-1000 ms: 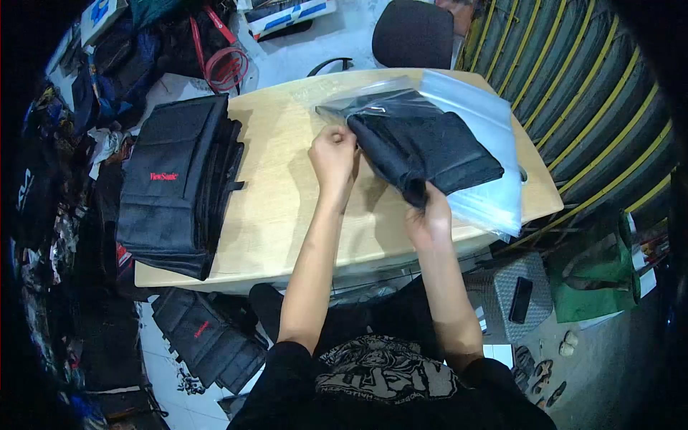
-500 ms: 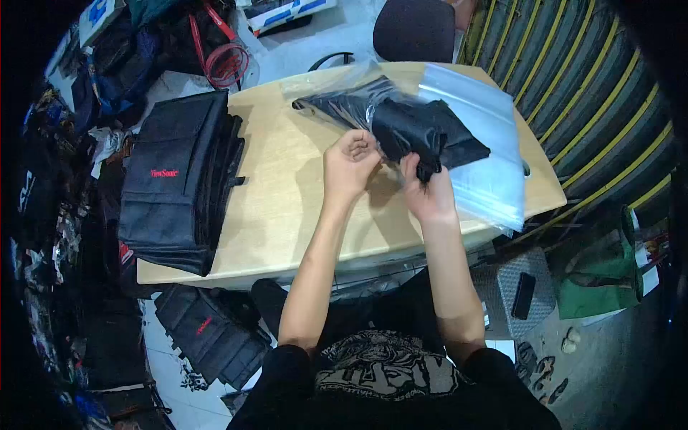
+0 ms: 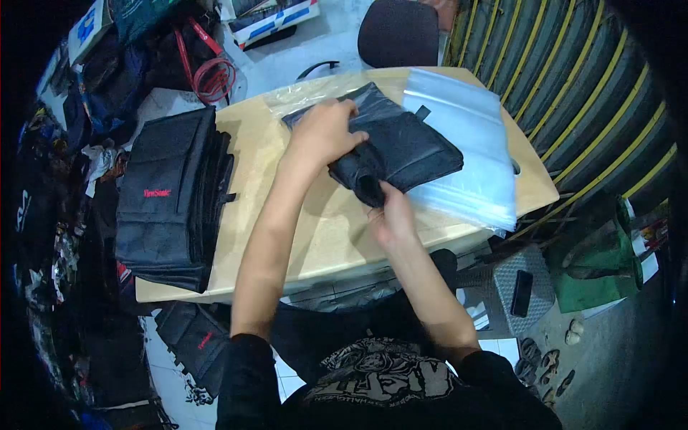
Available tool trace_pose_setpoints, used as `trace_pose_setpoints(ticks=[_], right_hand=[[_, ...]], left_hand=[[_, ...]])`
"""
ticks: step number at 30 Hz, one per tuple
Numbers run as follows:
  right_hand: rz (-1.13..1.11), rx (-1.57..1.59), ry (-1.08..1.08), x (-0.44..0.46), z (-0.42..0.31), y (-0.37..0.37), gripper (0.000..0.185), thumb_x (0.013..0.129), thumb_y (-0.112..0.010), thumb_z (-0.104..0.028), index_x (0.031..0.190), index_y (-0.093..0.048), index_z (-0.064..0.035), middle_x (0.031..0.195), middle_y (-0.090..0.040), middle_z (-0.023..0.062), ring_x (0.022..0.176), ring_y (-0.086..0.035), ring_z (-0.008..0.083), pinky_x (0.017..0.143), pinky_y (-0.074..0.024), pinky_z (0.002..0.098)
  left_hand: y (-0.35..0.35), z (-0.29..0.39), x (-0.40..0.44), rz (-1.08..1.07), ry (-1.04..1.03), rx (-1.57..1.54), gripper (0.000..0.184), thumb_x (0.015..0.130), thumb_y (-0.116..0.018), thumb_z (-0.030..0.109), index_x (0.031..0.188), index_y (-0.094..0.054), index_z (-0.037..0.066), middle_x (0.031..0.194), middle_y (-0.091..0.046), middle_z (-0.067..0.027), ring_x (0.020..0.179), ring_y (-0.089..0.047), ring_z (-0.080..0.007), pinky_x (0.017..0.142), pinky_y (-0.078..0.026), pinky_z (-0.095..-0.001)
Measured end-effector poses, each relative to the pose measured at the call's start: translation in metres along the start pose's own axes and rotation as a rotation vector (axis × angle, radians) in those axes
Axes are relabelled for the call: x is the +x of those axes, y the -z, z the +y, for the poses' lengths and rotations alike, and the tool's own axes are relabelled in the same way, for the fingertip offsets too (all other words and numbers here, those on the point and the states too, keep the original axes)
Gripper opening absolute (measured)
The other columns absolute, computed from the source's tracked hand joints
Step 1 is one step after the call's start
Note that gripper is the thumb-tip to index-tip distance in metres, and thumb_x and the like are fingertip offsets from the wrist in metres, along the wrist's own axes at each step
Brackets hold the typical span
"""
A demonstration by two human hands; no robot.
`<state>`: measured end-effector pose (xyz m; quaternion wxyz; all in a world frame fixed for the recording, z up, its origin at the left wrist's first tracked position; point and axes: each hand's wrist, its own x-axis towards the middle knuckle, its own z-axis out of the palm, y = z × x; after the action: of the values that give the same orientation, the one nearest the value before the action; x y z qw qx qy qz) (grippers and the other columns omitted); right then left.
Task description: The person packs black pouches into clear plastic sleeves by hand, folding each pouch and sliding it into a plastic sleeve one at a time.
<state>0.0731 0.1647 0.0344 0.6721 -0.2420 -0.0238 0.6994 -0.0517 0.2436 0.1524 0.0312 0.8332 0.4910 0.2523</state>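
Observation:
A black fabric bag (image 3: 419, 147), partly folded with a rolled near edge, lies on the table in front of me. Its far left part shows through a clear plastic sleeve (image 3: 304, 93). My left hand (image 3: 326, 132) reaches over the bag's left side, thumb and fingers apart, touching it from above. At the near rolled end, my right hand (image 3: 393, 215) grips the bag; most of its fingers are hidden underneath. A pile of flat clear plastic sleeves (image 3: 466, 172) lies under the bag's right side.
Folded black bags with red ViewSonic lettering (image 3: 165, 193) are stacked on the table's (image 3: 265, 236) left end. More black bags (image 3: 193, 340) lie below. A woven grey stool (image 3: 505, 287) holds a phone (image 3: 522, 293). A dark chair (image 3: 398, 32) stands beyond; ribbed hoses (image 3: 573, 93) line the right.
My left hand has moved left and away from me, onto the bag. My right hand has shifted left and nearer to me with the bag's edge. The bag now lies flatter.

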Motion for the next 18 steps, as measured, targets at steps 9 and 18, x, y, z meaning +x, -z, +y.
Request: trace_pose_setpoints(ticks=[9, 18], right_hand=[[0.053, -0.39, 0.206, -0.025, 0.012, -0.027, 0.036, 0.085, -0.054, 0.004, 0.12, -0.048, 0.0021, 0.113, -0.057, 0.0126, 0.098, -0.06, 0.0221, 0.079, -0.0515, 0.0331], [-0.019, -0.673, 0.307, -0.025, -0.006, -0.024, 0.034, 0.084, -0.061, -0.005, 0.115, -0.054, 0.0046, 0.102, -0.065, 0.0145, 0.079, -0.067, 0.0231, 0.057, -0.0573, 0.0318]], left_hand=[[-0.018, 0.015, 0.054, -0.026, -0.296, 0.468, 0.022, 0.072, -0.065, 0.006, 0.095, -0.064, 0.003, 0.089, -0.067, -0.0162, 0.083, -0.068, -0.0333, 0.069, -0.056, -0.0416], [-0.028, 0.027, 0.087, 0.17, -0.591, 0.486, 0.011, 0.079, -0.054, 0.008, 0.087, -0.058, 0.002, 0.075, -0.065, -0.0165, 0.065, -0.067, -0.0331, 0.057, -0.054, -0.0422]])
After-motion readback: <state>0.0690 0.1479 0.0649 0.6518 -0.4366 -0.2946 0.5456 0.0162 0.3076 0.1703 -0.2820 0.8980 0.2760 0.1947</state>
